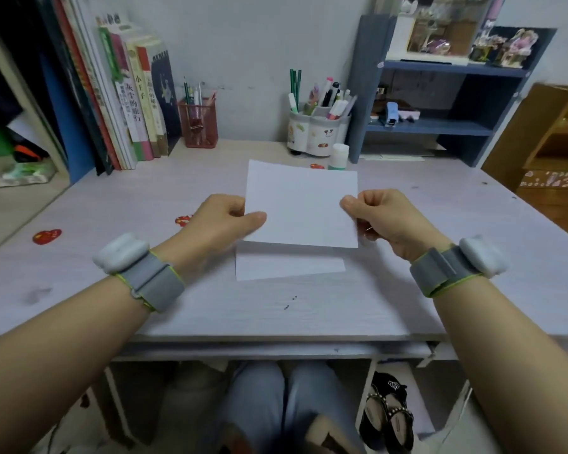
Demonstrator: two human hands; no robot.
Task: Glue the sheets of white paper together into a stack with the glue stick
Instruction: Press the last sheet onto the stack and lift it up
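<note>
I hold a white paper sheet [300, 204] up above the desk with both hands. My left hand [225, 221] pinches its left edge, thumb on top. My right hand [384, 216] pinches its right edge. Beneath it, more white paper [289, 263] lies flat on the desk, only its near strip showing. The glue stick [339, 156], white-capped with a green body, stands upright at the back of the desk, just beyond the held sheet's far right corner and apart from both hands.
A white pen holder [315, 129] and a red mesh pen cup [199, 126] stand at the back. Books [128, 103] lean at the back left. A blue shelf unit [440, 103] rises at the back right. Red stickers [46, 236] dot the desk [112, 290].
</note>
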